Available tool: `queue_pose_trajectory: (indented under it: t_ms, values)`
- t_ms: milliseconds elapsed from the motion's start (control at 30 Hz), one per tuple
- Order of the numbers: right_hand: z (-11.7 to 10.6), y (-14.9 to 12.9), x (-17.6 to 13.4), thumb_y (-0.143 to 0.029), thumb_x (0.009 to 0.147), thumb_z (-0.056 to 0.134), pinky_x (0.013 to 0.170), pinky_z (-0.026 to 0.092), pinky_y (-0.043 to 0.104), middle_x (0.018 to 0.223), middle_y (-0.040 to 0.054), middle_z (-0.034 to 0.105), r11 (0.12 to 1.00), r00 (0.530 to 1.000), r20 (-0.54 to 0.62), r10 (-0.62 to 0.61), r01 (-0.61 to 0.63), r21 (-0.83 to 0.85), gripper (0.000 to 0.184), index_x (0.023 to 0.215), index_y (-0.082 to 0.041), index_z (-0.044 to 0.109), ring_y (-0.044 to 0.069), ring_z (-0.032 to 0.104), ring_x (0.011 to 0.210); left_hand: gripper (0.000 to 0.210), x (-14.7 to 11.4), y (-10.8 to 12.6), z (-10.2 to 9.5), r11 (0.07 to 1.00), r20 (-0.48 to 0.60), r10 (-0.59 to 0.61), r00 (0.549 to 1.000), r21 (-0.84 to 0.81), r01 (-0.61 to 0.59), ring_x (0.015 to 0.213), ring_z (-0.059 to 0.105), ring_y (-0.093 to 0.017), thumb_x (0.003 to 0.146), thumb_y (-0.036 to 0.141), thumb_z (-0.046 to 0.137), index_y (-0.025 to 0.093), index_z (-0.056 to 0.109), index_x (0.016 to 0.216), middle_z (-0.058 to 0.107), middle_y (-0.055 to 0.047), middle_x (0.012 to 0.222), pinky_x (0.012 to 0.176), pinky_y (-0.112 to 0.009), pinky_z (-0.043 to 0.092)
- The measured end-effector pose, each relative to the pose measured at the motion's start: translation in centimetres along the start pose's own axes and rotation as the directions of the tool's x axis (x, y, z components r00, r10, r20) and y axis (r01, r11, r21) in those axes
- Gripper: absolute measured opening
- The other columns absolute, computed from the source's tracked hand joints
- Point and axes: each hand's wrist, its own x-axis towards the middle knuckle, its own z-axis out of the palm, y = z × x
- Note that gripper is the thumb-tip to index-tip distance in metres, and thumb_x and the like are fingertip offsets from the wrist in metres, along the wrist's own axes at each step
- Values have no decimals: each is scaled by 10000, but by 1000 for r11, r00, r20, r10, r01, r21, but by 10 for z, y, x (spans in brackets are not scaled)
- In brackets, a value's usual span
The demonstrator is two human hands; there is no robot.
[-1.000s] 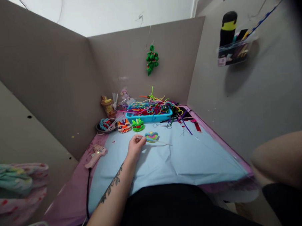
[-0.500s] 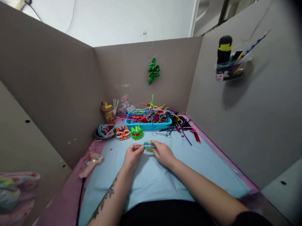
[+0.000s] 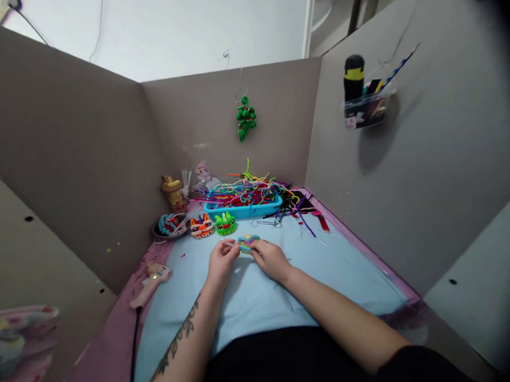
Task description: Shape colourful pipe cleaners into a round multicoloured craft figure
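A small fuzzy pipe-cleaner craft (image 3: pixel 245 243) in blue, yellow and pink is held just above the blue cloth (image 3: pixel 285 308). From the right side, the fingers of my right hand (image 3: pixel 271 259) are closed on it. My left hand (image 3: pixel 221 263) pinches at its left edge, where a thin pale strip shows between the fingers; I cannot make out what the strip is. Behind my hands sit two finished-looking pipe-cleaner animal heads, one orange and white (image 3: pixel 202 226) and one green (image 3: pixel 226 224).
A blue basket (image 3: pixel 243 209) heaped with coloured pipe cleaners stands at the back. Scissors (image 3: pixel 270 222) lie before it. At left are a pink glue gun (image 3: pixel 151 285) with a black cord and a dark bowl (image 3: pixel 171 233). Grey panels enclose the table; a clear bin (image 3: pixel 367 112) hangs at right.
The craft has been tilted, so more of its yellow and pink face shows. Both hands stay on it. The whole view has shifted slightly.
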Motion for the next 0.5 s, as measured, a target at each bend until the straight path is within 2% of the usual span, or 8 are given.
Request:
queue_pose_trajectory:
  t_ms: [167, 267, 400, 500]
  values:
    - [3, 0, -1, -204, 844, 484, 720, 419, 280, 851, 45, 613, 1000, 1000, 16, 3, -3, 13, 94, 899, -200, 560, 181, 546, 815, 333, -1, 1, 1, 991, -23, 103, 994, 92, -101, 557, 566, -95, 576, 316, 741, 143, 555, 791, 599, 23, 606, 585, -215, 431]
    - [6, 1, -1, -208, 844, 483, 726, 422, 280, 868, 48, 610, 998, 1000, 20, -1, -1, 60, 101, 915, -198, 555, 177, 546, 815, 332, 0, 0, 1, 988, -75, 123, 990, 106, -115, 521, 541, -79, 576, 312, 740, 142, 544, 782, 571, 42, 563, 565, -201, 413]
    - [6, 3, -1, -200, 848, 469, 752, 426, 282, 913, 51, 610, 992, 1000, 3, 28, -29, 124, 142, 965, -196, 548, 171, 553, 839, 426, 1, 2, 0, 999, -130, 46, 991, -11, -47, 577, 577, -99, 557, 325, 751, 150, 514, 865, 598, 26, 619, 618, -232, 444]
    - [4, 6, -1, -192, 858, 442, 745, 428, 280, 881, 45, 614, 989, 998, 1, 69, -69, 130, 136, 920, -194, 563, 167, 560, 825, 502, -1, 5, 1, 997, -61, -58, 996, -62, 54, 684, 614, -131, 549, 328, 762, 158, 509, 948, 630, -6, 726, 657, -250, 460]
